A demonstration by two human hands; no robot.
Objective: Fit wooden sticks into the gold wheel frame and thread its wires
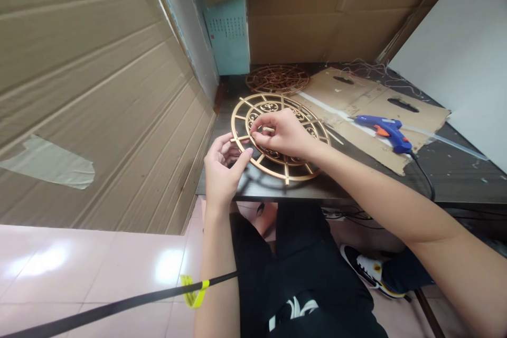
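Bottom of view: black trousers [301, 269] on the lap, a black-and-white sneaker [368, 269] past them, pink floor tile [79, 269], and a black rod [119, 303] with a yellow tag [193, 291] crossing low.

Left hand [222, 169]: grip spread and cupped, fingers curled up beside the disc's near-left rim. Can't tell if it bears on the rim.

Right hand [283, 134]: grip pressed together, thumb and fingers pinching a small pale strip [268, 129] over the middle of the disc.

Lattice disc [238, 114]: lies flat on the dark counter [455, 179], near edge just inside the counter edge. Outer ring, radial spokes and inner scroll ring are all in place. Middle is hidden by the hands, so can't say what is missing there. Can't tell if any joint is glued.

Hot glue gun [382, 128]: blue with orange trigger, on its side on a cardboard sheet [372, 96], in neither hand. Black cable [423, 177] drops off the counter. Long clear glue stick [443, 140] lies just beyond it.

Second disc [277, 79]: darker, similar lattice, flat on the counter behind the first, looks complete at this distance.

Behind: corrugated cardboard wall [79, 63] on the left, white board [455, 63] on the right.
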